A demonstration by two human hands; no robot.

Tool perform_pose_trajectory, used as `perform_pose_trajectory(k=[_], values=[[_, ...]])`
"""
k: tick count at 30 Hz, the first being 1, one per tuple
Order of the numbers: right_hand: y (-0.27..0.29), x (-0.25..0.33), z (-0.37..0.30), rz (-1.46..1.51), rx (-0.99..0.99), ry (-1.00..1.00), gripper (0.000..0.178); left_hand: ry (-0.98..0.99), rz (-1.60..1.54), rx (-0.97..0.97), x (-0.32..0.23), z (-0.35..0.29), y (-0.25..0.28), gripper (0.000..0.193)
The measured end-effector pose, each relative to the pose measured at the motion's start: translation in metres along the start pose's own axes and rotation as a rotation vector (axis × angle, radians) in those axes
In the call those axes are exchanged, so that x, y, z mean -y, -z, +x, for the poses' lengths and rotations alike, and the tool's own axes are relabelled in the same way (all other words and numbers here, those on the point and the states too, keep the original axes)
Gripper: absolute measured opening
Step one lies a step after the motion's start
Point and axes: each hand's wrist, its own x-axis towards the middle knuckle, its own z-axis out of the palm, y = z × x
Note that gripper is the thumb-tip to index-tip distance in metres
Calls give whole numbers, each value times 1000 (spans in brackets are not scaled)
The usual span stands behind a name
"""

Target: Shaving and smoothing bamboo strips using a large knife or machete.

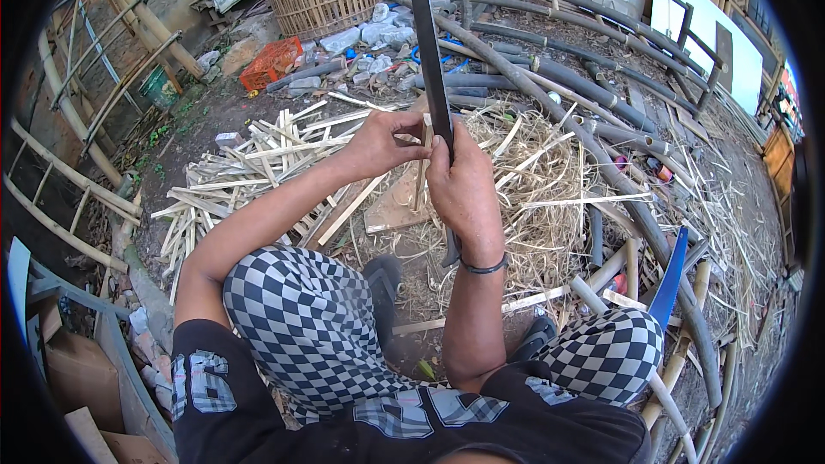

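1. A person sits low outdoors, both hands raised in front of the body, seen from above.
2. The left hand [384, 143] is pinched on a pale stick [420, 182], thumb and fingertips together near its upper end.
3. The right hand [468, 185] is clamped on a long dark knife [431, 51], with the end of the handle showing below the fist.
4. The key relation is stick to blade: the stick's top lies just left of the blade's lower part, between the two hands. Whether wood and metal touch, I cannot tell.
5. Both long axes run nearly upright — the knife's tip points up and leans slightly left, while the stick hangs down with its lower end a little to the left.
6. The left hand is on the stick itself; the right thumb is close beside it, so both hands are near.
7. Below the hands is a flat brown block [397, 210]; the stick's lower end appears over it, though contact is unclear.
8. Around them lie pale strips [245, 163] to the left and curly shavings [541, 185] to the right.
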Motion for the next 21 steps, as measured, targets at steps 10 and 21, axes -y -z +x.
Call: perform_pose_trajectory(k=[10, 21], values=[[-4, -3, 0, 5, 4, 34, 36, 18, 77, 98, 9, -3, -3, 33], [-5, 3, -1, -99, -1, 3, 33, -184, 173, 47, 10, -4, -6, 29]])
